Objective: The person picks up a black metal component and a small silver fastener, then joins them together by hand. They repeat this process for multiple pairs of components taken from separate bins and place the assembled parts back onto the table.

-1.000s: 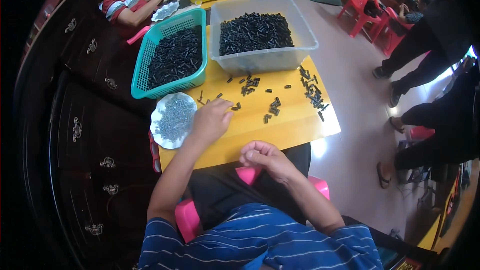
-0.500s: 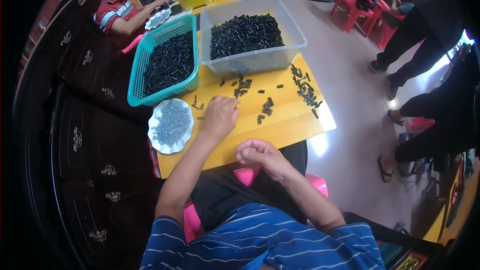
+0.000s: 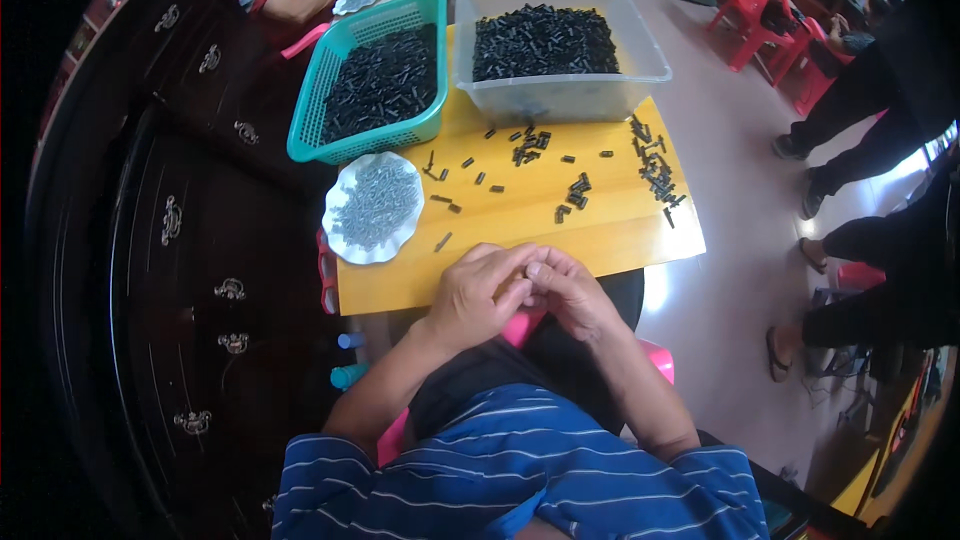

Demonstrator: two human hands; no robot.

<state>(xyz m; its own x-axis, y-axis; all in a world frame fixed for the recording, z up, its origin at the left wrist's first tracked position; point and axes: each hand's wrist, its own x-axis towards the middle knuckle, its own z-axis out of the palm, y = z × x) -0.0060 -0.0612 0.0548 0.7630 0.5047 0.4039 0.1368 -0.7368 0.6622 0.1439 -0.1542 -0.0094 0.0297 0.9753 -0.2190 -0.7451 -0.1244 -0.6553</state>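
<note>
At the table's near edge my left hand (image 3: 472, 296) and my right hand (image 3: 574, 298) meet, fingers pinched together at the tips. Whatever lies between them is hidden by the fingers. Beyond them, small black cylindrical pieces (image 3: 578, 190) are scattered over the yellow tabletop (image 3: 520, 225). A white scalloped plate (image 3: 346, 243) left of my hands carries a heap of small silvery metal pieces (image 3: 377, 202). Along the table's right edge lies a looser pile of thin black parts (image 3: 655, 168).
A teal basket (image 3: 385, 130) and a clear plastic tub (image 3: 560, 100), both full of black pieces, stand at the far side. Dark drawers (image 3: 200, 190) line the left. Another person (image 3: 290, 0) sits far left; people stand at right near red chairs (image 3: 745, 15).
My left hand has come back from the scattered pieces on the table to meet my right hand at the near edge. The whole view has shifted, with the table now further right.
</note>
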